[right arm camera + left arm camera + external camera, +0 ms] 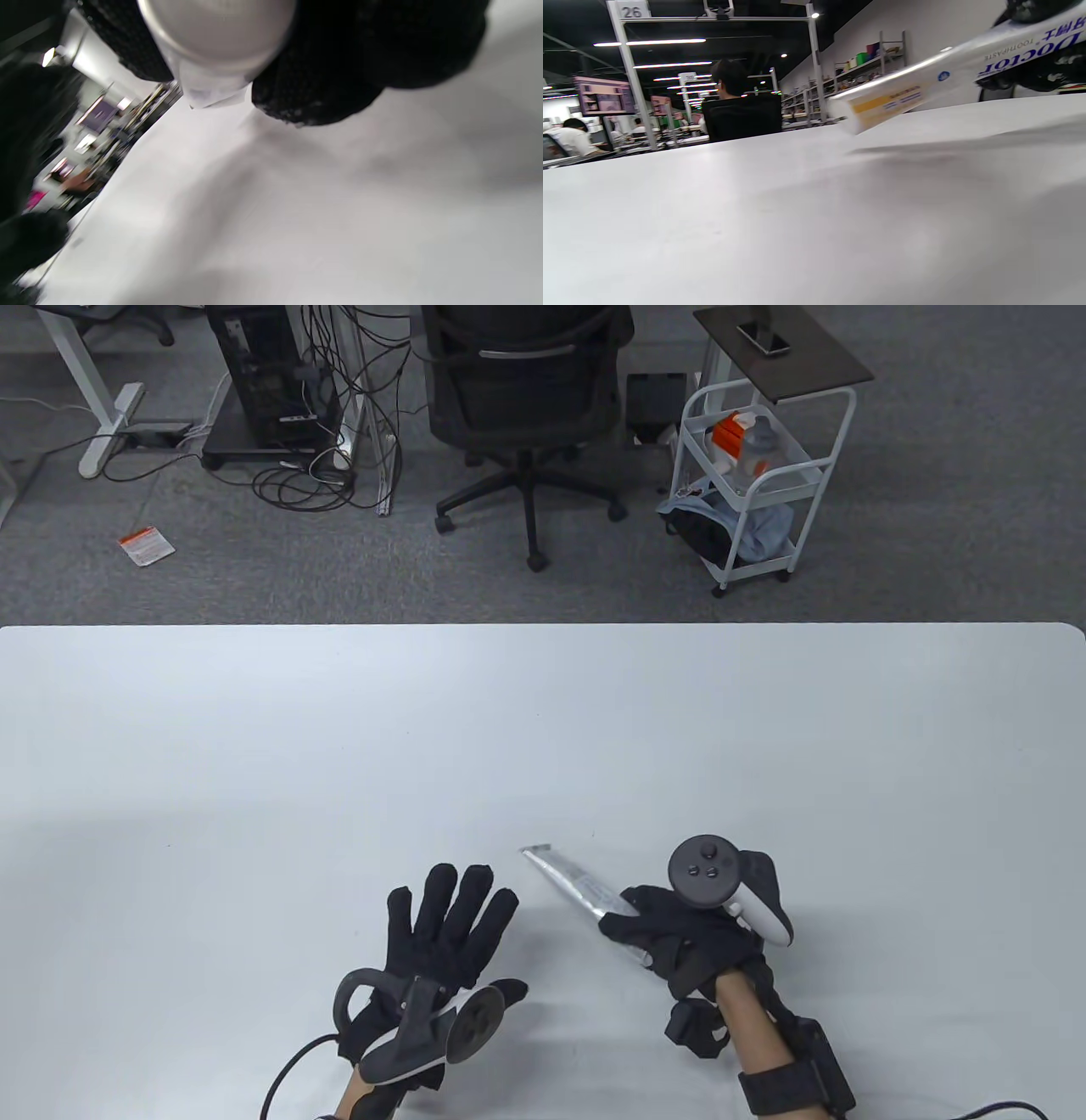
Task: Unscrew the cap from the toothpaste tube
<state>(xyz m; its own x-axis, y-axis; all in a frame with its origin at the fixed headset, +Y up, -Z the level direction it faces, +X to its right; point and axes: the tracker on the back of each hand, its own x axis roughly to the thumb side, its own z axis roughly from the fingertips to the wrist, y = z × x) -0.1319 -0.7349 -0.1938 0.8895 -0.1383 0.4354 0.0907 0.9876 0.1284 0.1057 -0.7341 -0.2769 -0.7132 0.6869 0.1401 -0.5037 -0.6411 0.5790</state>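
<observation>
White table (543, 729) fills the foreground. Left hand (441, 933) lies flat with fingers spread, holding nothing. Just right of it, the toothpaste tube (573, 886) slants off the surface, gripped by the right hand (679, 937), its cap (216, 25) between the fingers.

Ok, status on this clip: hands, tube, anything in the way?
Right hand grips white toothpaste tube, crimped end lifted off table. Left hand open, flat, apart from tube. Round white cap still on. Nothing between them.
</observation>
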